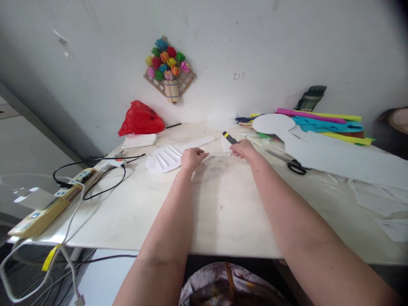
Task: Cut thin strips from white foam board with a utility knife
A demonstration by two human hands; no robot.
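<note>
My right hand (242,148) is closed round a black and yellow utility knife (229,137), its tip pointing away toward the wall. My left hand (192,158) rests with curled fingers on a thin white foam strip (216,159) that lies between both hands. Just left of it lies a white foam cut-out (166,158) shaped like a paddle with several slits, its long handle reaching toward the knife. Both forearms stretch out over the pale table (223,212).
Black-handled scissors (295,165) lie right of my right hand. Large white foam sheets (344,159) and coloured foam strips (328,124) fill the back right. A red plastic bag (140,119) sits at the back left, a power strip (47,208) with cables at the left edge. A paper-flower decoration (168,68) hangs on the wall.
</note>
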